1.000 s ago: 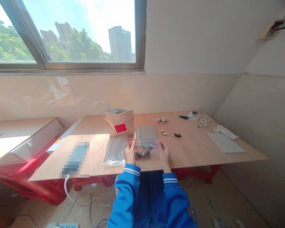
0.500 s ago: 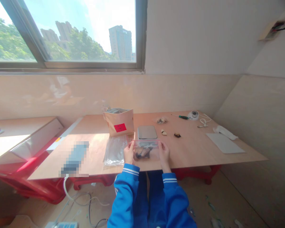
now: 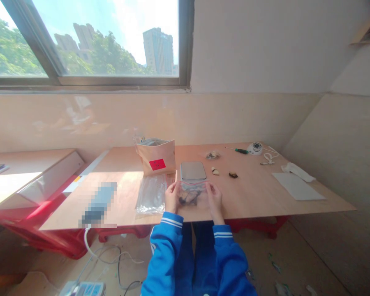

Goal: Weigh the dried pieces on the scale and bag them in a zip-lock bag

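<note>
Over near table (image 3: 259, 193) edge, head view: small clear bag (image 3: 191, 194) with dark pieces, pinched at top corners by left hand (image 3: 172, 198) and right hand (image 3: 215, 199). Behind, grey scale (image 3: 193, 170), brown pouch (image 3: 156, 156).

Two hands, the left hand (image 3: 172, 197) and right hand (image 3: 214, 198), pinch one clear zip bag (image 3: 191, 194) at the table (image 3: 253, 193) front edge. One brown paper pouch (image 3: 156, 156), one flat metal scale (image 3: 193, 170), one screwdriver (image 3: 238, 150), one white sheet (image 3: 297, 186) toward the right edge. One stack of empty clear bags (image 3: 151, 198).
</note>
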Motion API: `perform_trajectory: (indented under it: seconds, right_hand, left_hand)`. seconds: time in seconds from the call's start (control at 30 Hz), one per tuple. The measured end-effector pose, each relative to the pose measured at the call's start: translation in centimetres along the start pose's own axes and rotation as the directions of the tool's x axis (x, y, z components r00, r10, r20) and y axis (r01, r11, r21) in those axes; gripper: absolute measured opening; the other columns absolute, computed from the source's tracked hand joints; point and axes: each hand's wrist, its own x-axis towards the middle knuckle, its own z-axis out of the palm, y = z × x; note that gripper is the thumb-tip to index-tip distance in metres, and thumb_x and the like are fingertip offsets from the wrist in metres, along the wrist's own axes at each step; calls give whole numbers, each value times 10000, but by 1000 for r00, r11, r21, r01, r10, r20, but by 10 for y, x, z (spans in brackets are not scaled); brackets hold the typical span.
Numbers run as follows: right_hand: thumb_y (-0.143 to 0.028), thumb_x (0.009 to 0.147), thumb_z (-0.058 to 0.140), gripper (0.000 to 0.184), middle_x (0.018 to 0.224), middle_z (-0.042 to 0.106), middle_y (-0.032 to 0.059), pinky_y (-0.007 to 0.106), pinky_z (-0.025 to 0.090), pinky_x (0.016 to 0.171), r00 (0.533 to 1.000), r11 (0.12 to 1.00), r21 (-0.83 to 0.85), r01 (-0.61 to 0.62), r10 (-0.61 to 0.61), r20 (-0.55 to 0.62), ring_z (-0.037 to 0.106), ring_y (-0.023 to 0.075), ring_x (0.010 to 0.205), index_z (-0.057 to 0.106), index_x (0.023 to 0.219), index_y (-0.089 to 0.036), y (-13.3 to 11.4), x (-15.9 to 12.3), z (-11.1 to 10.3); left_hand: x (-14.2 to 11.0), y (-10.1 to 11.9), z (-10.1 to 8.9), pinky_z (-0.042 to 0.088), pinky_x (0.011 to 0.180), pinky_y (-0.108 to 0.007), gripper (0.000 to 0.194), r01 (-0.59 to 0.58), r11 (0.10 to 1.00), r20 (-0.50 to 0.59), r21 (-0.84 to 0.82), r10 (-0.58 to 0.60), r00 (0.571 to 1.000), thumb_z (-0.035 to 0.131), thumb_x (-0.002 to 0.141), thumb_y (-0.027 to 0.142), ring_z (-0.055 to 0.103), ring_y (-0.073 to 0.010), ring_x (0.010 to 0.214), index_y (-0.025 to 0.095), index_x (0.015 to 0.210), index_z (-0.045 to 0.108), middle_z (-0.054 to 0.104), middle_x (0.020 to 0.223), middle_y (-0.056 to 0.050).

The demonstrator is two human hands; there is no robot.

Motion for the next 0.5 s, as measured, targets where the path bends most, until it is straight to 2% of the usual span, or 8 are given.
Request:
perform_trajectory:
  seconds: [0.13,0.5]
  right_hand:
    - [-521,724,663,366,757,692,49,318,495,709,1000,1000,-19,-14,14,26,633,201,740,658,805,-165,-1,-1,0]
    - [-519,705,667,405,814,710,89,338,497,732,997,998,-62,9,-14,-77,637,213,767,678,822,-132,2,1,-4]
  left_hand:
    - [-1,-1,2,431,646,-239,411,-5,1000,60,-29,7,998,744,641,478,573,-125,664,115,828,697,670,724,-36]
    - [-5,5,0,445,667,-261,527,-21,999,-54,44,23,998,746,566,576,603,-163,704,104,784,658,670,726,-62]
